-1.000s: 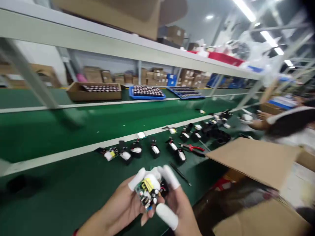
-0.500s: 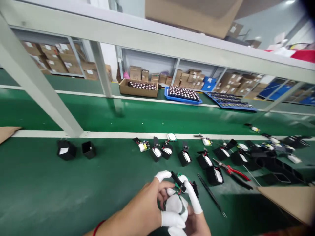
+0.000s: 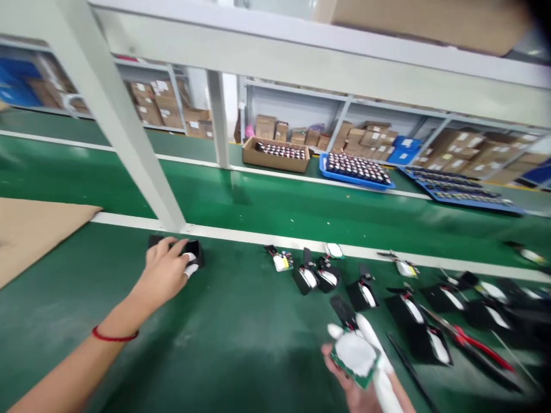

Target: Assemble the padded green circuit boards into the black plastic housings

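My left hand (image 3: 166, 271), with a red cord at the wrist, reaches far left and closes its fingers on a black plastic case (image 3: 193, 252) lying on the green bench by the white stripe. My right hand (image 3: 365, 367), in white finger cots, stays low at the front and holds a small green circuit board with a white pad on it (image 3: 355, 357). A row of black cases with white parts (image 3: 327, 277) lies between and beyond the two hands.
A grey upright post (image 3: 124, 126) stands just behind my left hand. A brown cardboard sheet (image 3: 30, 232) lies at far left. Red-handled pliers (image 3: 477, 344) and tweezers (image 3: 408, 367) lie at right. A cardboard box (image 3: 275, 155) and blue trays (image 3: 355, 172) of parts sit across the belt.
My left hand left the circuit board and reached out left to the black case. My right hand keeps the board alone. The view swung to the left.
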Demonstrator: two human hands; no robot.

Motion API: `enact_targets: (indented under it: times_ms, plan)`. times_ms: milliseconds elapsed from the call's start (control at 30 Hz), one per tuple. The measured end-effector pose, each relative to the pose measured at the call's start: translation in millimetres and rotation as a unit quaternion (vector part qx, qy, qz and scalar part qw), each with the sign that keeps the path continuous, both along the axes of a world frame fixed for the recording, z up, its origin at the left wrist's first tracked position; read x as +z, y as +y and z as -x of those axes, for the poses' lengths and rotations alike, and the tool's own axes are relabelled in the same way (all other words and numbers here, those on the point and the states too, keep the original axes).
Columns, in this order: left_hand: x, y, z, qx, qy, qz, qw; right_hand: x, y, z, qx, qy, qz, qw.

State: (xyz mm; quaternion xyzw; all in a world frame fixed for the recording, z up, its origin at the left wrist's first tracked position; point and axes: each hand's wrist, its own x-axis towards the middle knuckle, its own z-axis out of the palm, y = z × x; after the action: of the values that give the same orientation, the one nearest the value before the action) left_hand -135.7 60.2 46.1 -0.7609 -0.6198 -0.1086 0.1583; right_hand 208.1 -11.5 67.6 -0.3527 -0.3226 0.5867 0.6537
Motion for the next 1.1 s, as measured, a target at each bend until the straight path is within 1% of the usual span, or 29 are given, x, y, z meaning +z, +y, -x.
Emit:
enact_targets:
  times_ms: [67,133,167,200,233,267,300,333,367,433,467,500,533,600,667,700,733,800,833,900,933,1000,1067,1100]
  plan:
    - [0.1,-3.0,-12.1,-0.026,0.02,-0.044,0.998,-2.3,-12.3,-6.4,-0.02,0.023,0.029,0.999]
    - [-1.9,-7.6,-36.0,-0.08,-0.003,-0.086,0.993,-7.5,-23.7,-20.1,-0.031,0.061,0.052,0.996]
    - [-4.6,-11.3,-51.9,-0.122,-0.037,-0.097,0.987,-9.9,-28.0,-27.0,-0.026,0.086,0.057,0.994]
    - [-8.6,-16.2,-70.1,-0.176,-0.087,-0.092,0.976,-11.9,-30.8,-32.9,-0.015,0.112,0.057,0.992]
    - [-13.7,-22.5,-90.0,-0.214,-0.139,-0.071,0.964,-13.2,-32.1,-37.3,0.0,0.135,0.052,0.989]
    - [-19.3,-29.7,-110.7,-0.222,-0.19,-0.031,0.956,-13.7,-32.2,-40.0,0.018,0.151,0.045,0.987]
    - [-25.2,-37.3,-131.1,-0.216,-0.232,0.015,0.948,-13.7,-31.5,-41.2,0.033,0.162,0.04,0.985]
    - [-30.8,-44.7,-150.1,-0.203,-0.256,0.036,0.944,-13.2,-30.6,-41.3,0.042,0.167,0.034,0.984]
    - [-35.9,-51.3,-166.4,-0.2,-0.261,0.047,0.943,-12.6,-29.8,-40.9,0.044,0.166,0.033,0.985]
    - [-43.7,-61.7,-188.1,-0.2,-0.25,0.032,0.947,-12.0,-30.2,-40.1,0.023,0.155,0.045,0.987]
    - [-46.3,-65.4,-192.8,-0.205,-0.241,0.036,0.948,-12.8,-31.7,-40.4,0.003,0.144,0.057,0.988]
    - [-48.3,-68.1,-194.0,-0.21,-0.243,0.054,0.946,-14.5,-33.9,-41.6,-0.02,0.126,0.063,0.99]
    - [-49.6,-69.7,-192.3,-0.215,-0.256,0.091,0.938,-17.5,-36.6,-43.4,-0.036,0.099,0.062,0.992]
    - [-50.8,-70.0,-184.2,-0.211,-0.309,0.191,0.907,-26.7,-42.9,-48.7,-0.056,0.042,0.035,0.997]
    - [-50.2,-66.5,-176.5,-0.199,-0.344,0.287,0.872,-38.6,-48.8,-54.5,-0.042,-0.014,-0.007,0.999]
    - [-49.3,-63.9,-174.4,-0.198,-0.345,0.316,0.861,-44.6,-51.2,-57.1,-0.027,-0.033,-0.021,0.999]
    - [-48.1,-61.1,-173.9,-0.206,-0.337,0.331,0.857,-49.8,-53.2,-59.2,-0.011,-0.044,-0.025,0.999]
    - [-45.3,-56.8,-176.9,-0.244,-0.32,0.326,0.855,-57.2,-56.2,-61.5,0.015,-0.057,-0.029,0.998]
    - [-43.8,-55.9,-179.5,-0.262,-0.318,0.314,0.855,-58.9,-57.4,-61.7,0.019,-0.06,-0.03,0.998]
    - [-40.2,-57.3,-185.0,-0.268,-0.305,0.305,0.861,-59.2,-59.7,-61.1,0.02,-0.063,-0.04,0.997]
    - [-37.9,-59.3,-187.2,-0.254,-0.288,0.323,0.865,-58.4,-61.0,-60.6,0.021,-0.067,-0.046,0.997]
    - [-32.4,-64.7,-189.3,-0.204,-0.238,0.39,0.866,-56.7,-63.9,-60.1,0.017,-0.071,-0.043,0.996]
    - [-26.9,-69.7,-189.2,-0.173,-0.218,0.45,0.849,-56.8,-66.6,-61.2,0.002,-0.076,-0.029,0.997]
    - [-25.2,-71.4,-188.8,-0.177,-0.23,0.468,0.835,-57.9,-67.8,-62.5,-0.007,-0.079,-0.021,0.997]
